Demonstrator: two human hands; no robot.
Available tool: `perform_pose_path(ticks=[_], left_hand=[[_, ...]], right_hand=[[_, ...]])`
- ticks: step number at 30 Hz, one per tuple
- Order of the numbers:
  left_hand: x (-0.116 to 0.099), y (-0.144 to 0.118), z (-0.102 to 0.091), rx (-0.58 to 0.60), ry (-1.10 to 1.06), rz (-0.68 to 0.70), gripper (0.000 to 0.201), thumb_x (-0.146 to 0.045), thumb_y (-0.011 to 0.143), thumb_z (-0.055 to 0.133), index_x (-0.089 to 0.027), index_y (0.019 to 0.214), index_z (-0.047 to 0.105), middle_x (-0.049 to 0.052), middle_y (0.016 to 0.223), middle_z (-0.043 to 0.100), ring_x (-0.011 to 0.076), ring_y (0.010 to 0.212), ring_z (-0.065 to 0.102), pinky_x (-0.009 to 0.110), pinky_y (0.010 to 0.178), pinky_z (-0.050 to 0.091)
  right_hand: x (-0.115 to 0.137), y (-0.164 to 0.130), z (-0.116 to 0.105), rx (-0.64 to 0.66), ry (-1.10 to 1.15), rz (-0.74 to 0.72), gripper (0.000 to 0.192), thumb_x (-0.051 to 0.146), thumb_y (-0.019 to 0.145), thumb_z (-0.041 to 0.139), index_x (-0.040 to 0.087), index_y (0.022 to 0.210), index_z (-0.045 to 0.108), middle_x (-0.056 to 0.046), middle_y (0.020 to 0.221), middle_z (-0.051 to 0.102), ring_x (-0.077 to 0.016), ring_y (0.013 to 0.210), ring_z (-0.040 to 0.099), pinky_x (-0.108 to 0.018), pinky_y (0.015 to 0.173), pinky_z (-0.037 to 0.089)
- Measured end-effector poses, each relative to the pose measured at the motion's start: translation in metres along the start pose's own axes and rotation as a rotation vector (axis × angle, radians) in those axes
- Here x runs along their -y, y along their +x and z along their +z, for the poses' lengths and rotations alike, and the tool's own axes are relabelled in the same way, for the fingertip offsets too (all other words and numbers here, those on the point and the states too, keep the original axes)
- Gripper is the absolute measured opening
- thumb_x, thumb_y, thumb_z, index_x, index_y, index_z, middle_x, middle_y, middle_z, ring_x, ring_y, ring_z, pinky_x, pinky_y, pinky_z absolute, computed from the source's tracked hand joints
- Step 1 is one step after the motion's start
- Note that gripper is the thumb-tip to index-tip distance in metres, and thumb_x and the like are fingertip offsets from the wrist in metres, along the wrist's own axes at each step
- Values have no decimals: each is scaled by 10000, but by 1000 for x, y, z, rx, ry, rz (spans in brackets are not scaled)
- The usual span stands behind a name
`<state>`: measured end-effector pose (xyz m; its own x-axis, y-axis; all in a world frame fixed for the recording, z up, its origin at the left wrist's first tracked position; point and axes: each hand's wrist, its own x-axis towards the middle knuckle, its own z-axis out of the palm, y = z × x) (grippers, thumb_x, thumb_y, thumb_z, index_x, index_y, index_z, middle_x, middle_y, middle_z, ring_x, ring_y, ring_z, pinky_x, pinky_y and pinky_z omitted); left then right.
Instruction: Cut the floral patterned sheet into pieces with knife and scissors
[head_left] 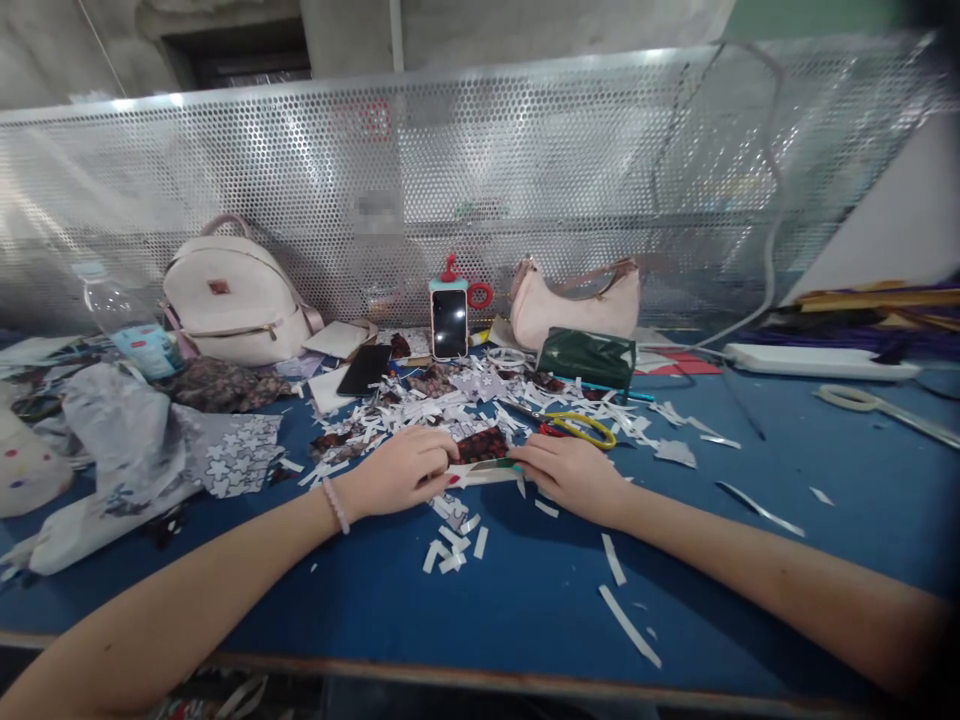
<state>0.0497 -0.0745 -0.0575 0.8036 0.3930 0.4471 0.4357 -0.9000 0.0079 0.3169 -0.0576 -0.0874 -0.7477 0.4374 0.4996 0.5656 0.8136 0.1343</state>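
Observation:
Near the middle of the table, my left hand (412, 468) has its fingers curled on the left end of a small dark fabric piece (482, 445) with a reddish pattern. A white strip (487, 477) runs along the near edge of that piece. On its other side, my right hand (574, 476) has its fingers pressed together round a slim green tool (496, 463), whose kind I cannot make out. The tool lies across the strip. Just beyond my right hand, yellow-handled scissors (589, 428) rest on the table. White paper offcuts (454, 550) are scattered around both hands.
A phone (450, 322) stands upright at the back, between a pale backpack (232, 295) and a pink handbag (577, 305). A dark green pouch (587, 358) lies before the handbag. Patterned fabric (232, 450) and a bottle (124, 315) are left; a tape roll (847, 398) is right.

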Motion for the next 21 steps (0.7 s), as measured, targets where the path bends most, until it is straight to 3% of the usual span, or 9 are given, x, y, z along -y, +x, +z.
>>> perform_pose_path(ticks=[4, 8, 12, 17, 21], left_hand=[[2, -2, 3, 64, -30, -105, 172, -275, 892, 476, -171, 970, 587, 113, 1182, 578, 235, 1104, 522, 397, 940, 424], [1, -2, 4, 128, -111, -253, 171, -279, 867, 509, -193, 996, 581, 89, 1262, 522, 241, 1167, 475, 416, 980, 396], [-1, 0, 2, 212, -177, -374, 382, -335, 850, 520, -162, 1190, 503, 115, 1325, 468, 261, 1243, 399, 445, 1044, 332], [-3, 1, -1, 295, -172, -396, 636, -465, 797, 573, -174, 1331, 386, 125, 1406, 373, 300, 1297, 314, 481, 1072, 268], [-5, 1, 1, 277, -164, -420, 453, -415, 917, 374, -183, 1304, 423, 100, 1369, 428, 251, 1281, 343, 455, 1084, 252]], right_hand=[[0, 0, 1, -1, 8, 24, 276, 191, 924, 344, 152, 953, 616, -57, 769, 631, -146, 680, 598, -245, 583, 409], [1, 0, 1, -6, 5, 32, 279, 196, 923, 345, 152, 948, 619, -57, 770, 633, -147, 671, 594, -248, 576, 405], [1, 0, 1, -9, 7, 45, 280, 199, 921, 347, 153, 949, 622, -55, 779, 636, -151, 663, 594, -254, 563, 399], [0, 0, 2, 2, 7, 45, 293, 211, 927, 337, 155, 945, 624, -56, 780, 635, -152, 666, 593, -257, 562, 399], [0, 0, 2, -2, 6, 42, 301, 212, 930, 329, 150, 954, 622, -59, 785, 634, -156, 669, 592, -263, 566, 402]])
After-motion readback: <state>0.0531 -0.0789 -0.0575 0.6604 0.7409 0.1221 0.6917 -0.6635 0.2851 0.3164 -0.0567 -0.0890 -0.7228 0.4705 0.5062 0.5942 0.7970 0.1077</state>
